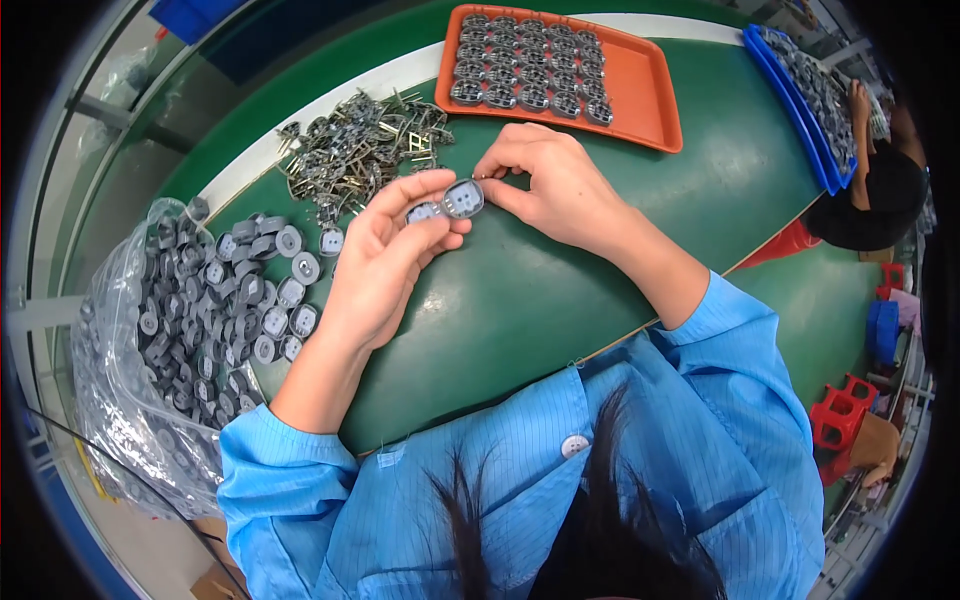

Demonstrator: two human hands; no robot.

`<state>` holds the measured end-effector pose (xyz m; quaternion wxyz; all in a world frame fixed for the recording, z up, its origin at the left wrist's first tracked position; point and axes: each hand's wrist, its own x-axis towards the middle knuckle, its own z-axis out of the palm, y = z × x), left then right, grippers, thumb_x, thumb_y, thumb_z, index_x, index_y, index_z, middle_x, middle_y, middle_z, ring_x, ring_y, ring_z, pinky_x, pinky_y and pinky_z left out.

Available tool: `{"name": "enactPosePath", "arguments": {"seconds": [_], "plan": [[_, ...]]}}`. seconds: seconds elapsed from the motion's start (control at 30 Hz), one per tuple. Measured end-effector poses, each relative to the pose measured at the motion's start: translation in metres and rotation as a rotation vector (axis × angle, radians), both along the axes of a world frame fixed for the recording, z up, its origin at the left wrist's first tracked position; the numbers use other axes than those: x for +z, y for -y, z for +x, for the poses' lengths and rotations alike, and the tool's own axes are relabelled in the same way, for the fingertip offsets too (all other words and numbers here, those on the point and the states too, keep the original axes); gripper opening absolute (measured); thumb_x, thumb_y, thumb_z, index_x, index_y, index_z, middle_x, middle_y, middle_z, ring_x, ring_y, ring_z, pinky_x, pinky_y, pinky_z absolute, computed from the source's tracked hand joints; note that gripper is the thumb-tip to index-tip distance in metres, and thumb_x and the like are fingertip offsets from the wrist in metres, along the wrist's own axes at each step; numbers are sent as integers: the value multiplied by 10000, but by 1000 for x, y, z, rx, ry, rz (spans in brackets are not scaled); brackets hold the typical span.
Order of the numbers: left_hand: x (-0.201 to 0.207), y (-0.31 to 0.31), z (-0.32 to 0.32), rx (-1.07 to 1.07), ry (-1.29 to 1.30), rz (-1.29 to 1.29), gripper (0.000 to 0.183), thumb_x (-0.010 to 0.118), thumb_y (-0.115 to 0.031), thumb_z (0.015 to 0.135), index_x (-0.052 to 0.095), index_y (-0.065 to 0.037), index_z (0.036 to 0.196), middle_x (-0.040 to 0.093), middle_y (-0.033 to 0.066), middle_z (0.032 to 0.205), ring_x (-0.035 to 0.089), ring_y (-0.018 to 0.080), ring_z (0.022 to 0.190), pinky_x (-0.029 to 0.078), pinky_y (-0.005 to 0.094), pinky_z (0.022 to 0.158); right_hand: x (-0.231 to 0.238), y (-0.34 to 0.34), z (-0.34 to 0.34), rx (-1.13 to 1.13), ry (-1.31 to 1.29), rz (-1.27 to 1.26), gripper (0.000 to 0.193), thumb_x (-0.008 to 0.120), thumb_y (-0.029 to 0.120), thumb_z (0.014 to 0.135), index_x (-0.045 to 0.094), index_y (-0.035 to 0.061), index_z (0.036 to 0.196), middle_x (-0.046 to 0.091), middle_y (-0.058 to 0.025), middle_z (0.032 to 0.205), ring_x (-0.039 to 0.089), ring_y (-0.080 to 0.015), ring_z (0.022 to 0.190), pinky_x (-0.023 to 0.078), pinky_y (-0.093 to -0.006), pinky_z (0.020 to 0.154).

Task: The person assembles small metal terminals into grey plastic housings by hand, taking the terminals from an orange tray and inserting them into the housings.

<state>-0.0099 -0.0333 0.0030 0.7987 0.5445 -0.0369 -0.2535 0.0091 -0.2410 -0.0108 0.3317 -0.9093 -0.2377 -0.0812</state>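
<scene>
One grey part point(421, 211) (in left hand point(375, 262)) partly hidden.

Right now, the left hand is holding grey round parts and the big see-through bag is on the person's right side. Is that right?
Not quite: the head view shows the see-through bag on the person's left side. The left hand does hold grey round parts.

Bright; soft glare on tabletop point(560, 310); edges bent, dark.

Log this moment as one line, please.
left hand: holding grey round parts | right hand: close beside them, grip unclear | ahead: metal-piece pile, orange tray
</scene>
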Motion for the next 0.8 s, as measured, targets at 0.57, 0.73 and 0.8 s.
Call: {"name": "enactPosePath", "arguments": {"seconds": [0.57,0.73,0.8], "plan": [[-10,0,-2,-50,53,-12,280,531,1,905,540,34,1183,637,114,1004,641,138,865,527,255,804,6,-14,-19,75,-270,701,75,692,33,825,633,11,867,584,-45,954,589,-95,793,507,-212,628],[-9,3,-5,-43,51,-19,293,516,16,899,533,24,1192,638,97,942,636,138,846,522,250,780,4,-11,-25,69,-348,741,96,672,30,851,617,-13,916,609,-56,943,631,-105,823,545,-222,652],[-10,2,-4,-50,63,-11,303,514,14,901,521,22,1204,638,101,946,635,141,840,521,252,775,13,-7,-26,60,-531,792,105,669,30,856,614,-22,928,628,-67,928,641,-111,821,551,-228,668]]}}
